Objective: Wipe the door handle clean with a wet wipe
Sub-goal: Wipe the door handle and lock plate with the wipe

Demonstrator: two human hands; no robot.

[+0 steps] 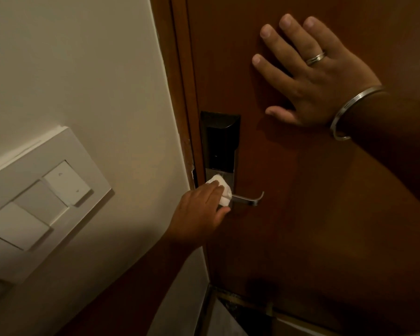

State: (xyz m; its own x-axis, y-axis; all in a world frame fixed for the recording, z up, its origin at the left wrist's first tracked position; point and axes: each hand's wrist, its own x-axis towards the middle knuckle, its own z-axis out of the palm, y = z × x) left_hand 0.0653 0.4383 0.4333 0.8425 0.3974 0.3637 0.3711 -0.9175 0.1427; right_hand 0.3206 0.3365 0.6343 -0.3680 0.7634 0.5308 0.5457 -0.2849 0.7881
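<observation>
A silver lever door handle (249,199) sticks out to the right from a black and silver lock plate (220,144) on a brown wooden door (301,214). My left hand (199,212) holds a folded white wet wipe (222,190) pressed against the base of the handle, where it meets the plate. The handle's inner end is hidden by the wipe and my fingers. My right hand (310,73) lies flat on the door above and right of the lock, fingers spread, with a ring and a metal bangle on the wrist.
A cream wall (83,69) fills the left, carrying a white switch panel (41,202) with several rocker switches. The brown door frame (180,81) runs between wall and door. Floor and a threshold (240,309) show at the bottom.
</observation>
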